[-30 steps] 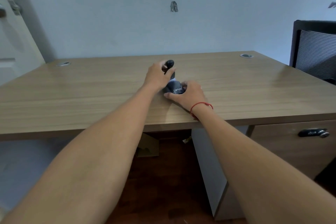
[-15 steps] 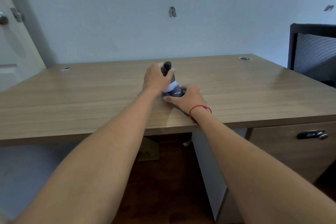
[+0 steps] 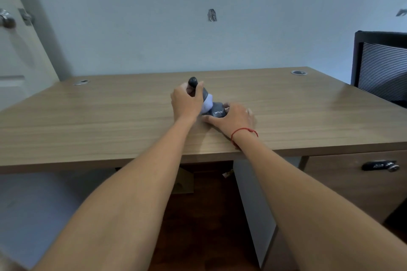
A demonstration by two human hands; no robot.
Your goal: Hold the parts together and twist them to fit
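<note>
A: what's each hand on?

B: L hand (image 3: 186, 103) wraps the upper part of a dark gadget (image 3: 206, 99), fingers curled round its neck, thumb up along the side. Rounded black knob (image 3: 193, 81) pokes out just above the thumb and index. R hand (image 3: 231, 116) grips the gadget's dark base (image 3: 218, 112), thumb in front low on the desk (image 3: 110, 116), fingers curled over the far side. R fingertips blurred, can't tell exact contact.

A: any writing?

B: white letters on the base, just left of the R thumb web. Reads roughly "WL..", rest is cut off by the hand + blur. Can't give the brand.

A: gadget parts?

B: grey collar under the L fingers, pale lilac-white bulge between the two hands, dark base at the R palm. Leans from the base up-left toward the L hand. Base seems to sit on the desk, mid-width, near the front edge.

A: arm pose?

B: both forearms stretched fwd, converging at the gadget. Red string (image 3: 242, 132) round the R wrist.

A: around?

B: cable port (image 3: 298, 72) far right of the R fingers, another (image 3: 81, 82) far left of the L. Drawer lock (image 3: 381, 165) below right, black chair (image 3: 381, 66) at right edge, door handle (image 3: 7, 20) top left.
</note>
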